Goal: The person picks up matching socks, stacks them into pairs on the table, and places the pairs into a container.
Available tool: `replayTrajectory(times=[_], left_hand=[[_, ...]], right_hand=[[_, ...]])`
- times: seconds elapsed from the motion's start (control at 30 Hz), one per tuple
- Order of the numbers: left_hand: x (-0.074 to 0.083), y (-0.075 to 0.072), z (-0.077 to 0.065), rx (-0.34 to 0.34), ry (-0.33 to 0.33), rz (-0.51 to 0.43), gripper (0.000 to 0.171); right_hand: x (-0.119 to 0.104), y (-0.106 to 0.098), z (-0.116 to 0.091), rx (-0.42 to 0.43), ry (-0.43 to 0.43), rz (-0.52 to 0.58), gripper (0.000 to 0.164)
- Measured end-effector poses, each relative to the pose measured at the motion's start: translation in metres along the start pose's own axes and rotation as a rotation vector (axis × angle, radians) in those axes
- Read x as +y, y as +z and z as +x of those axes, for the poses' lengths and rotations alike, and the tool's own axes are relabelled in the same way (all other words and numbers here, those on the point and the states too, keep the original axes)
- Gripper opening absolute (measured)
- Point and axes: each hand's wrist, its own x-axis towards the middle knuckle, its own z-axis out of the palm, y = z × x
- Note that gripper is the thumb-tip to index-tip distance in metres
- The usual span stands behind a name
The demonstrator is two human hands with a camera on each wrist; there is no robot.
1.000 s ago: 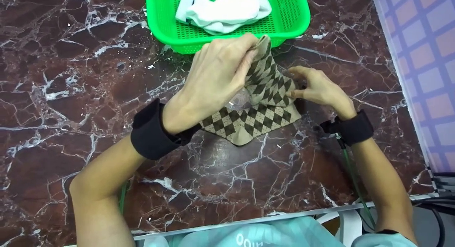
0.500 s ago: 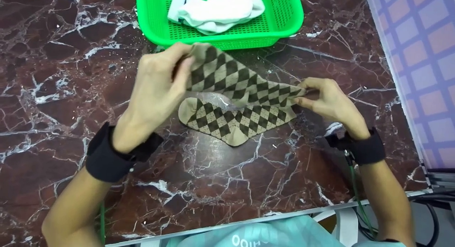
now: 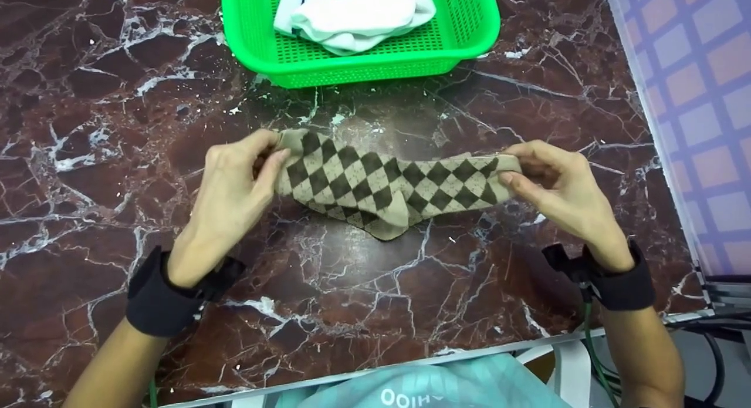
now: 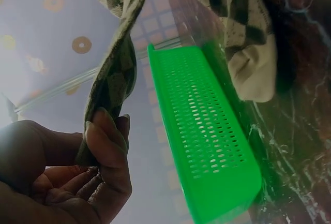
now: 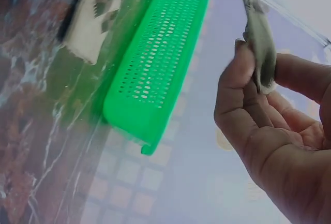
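Observation:
Stretched between both hands is a beige sock (image 3: pixel 346 173) with dark brown diamonds. My left hand (image 3: pixel 232 191) pinches its toe end between thumb and fingers; my right hand (image 3: pixel 563 191) pinches the cuff end. In the left wrist view the held sock (image 4: pixel 116 69) hangs twisted from the fingertips, above the table. A second sock of the same pattern (image 4: pixel 253 53) lies flat on the table below it. From the head view, the held sock covers most of that lower sock (image 3: pixel 384 232), leaving its heel edge showing.
A green plastic basket (image 3: pixel 364 73) stands at the back of the dark marbled table (image 3: pixel 352 314), with a white sock (image 3: pixel 364 17) inside. A checked purple-and-pink panel (image 3: pixel 675 103) borders the right side. The person's body is at the front edge.
My left hand has swung left and toward the body, drawing the sock out straight over the lower one. My right hand has moved slightly right and nearer, and now pinches the cuff.

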Motion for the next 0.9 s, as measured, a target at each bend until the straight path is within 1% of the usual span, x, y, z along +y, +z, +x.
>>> replayTrajectory(times=[0.17,0.3,0.37,0.43,0.53,0.6,0.7,0.8,0.9], left_hand=[[-0.004,0.001,-0.006,0.007,-0.017,0.004,0.005],[-0.008,0.003,-0.01,-0.039,-0.055,-0.026,0.006],[-0.009,0.006,-0.012,-0.079,-0.085,-0.044,0.007],[-0.011,0.009,-0.014,-0.129,-0.125,-0.052,0.008],[-0.015,0.015,-0.015,-0.203,-0.171,-0.036,0.008],[-0.018,0.019,-0.014,-0.235,-0.189,-0.009,0.007],[-0.024,0.024,-0.013,-0.251,-0.2,0.019,0.007],[-0.029,0.026,-0.012,-0.255,-0.211,0.026,0.006],[-0.032,0.027,-0.011,-0.261,-0.225,0.029,0.005]], right_hand=[[-0.005,0.001,-0.003,0.03,-0.014,0.014,0.025],[-0.007,0.002,-0.003,0.041,0.0,0.025,0.028],[-0.005,0.003,-0.003,0.031,0.041,0.011,0.028],[-0.002,0.003,-0.002,0.012,0.102,-0.013,0.029],[0.006,0.006,0.0,-0.035,0.187,-0.041,0.028],[0.011,0.009,0.003,-0.061,0.231,-0.057,0.028],[0.019,0.012,0.007,-0.089,0.279,-0.081,0.029],[0.026,0.015,0.009,-0.094,0.324,-0.107,0.03],[0.032,0.016,0.011,-0.09,0.338,-0.153,0.032]])
